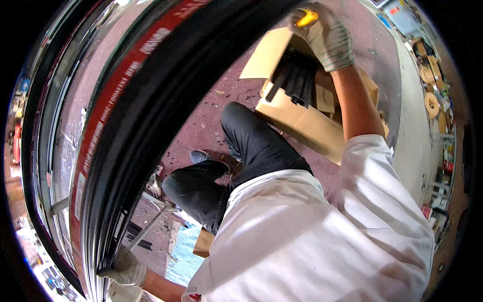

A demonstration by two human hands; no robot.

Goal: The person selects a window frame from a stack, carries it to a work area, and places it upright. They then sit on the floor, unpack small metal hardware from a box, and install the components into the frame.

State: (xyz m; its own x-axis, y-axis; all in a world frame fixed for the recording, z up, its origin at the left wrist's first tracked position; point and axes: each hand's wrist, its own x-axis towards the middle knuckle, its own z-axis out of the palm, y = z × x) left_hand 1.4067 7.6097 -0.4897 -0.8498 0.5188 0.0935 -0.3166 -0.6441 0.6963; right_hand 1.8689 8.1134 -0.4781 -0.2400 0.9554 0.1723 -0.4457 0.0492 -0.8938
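Observation:
A long bundle of black profiles (166, 85) with a red printed strip (113, 95) along its edge crosses the left of the view, bent by the lens. Low at the left, my left hand (130, 269), in a pale knit glove, grips the bundle's near end, thumb on its edge and some fingers hidden. At the top, my right hand (324, 38), gloved too, is closed around a small bright yellow object (308, 18) beside the bundle's far part; its kind is unclear. Beneath the right hand, an open cardboard box (297, 116) holds several black strips (297, 75).
My bent legs (256, 146) in dark trousers are between the bundle and the box, above a stained reddish floor (206, 118). A metal stand leg (151, 229) and a light blue sheet (185, 251) lie near my left arm. Cluttered shelves (445, 166) line the far right.

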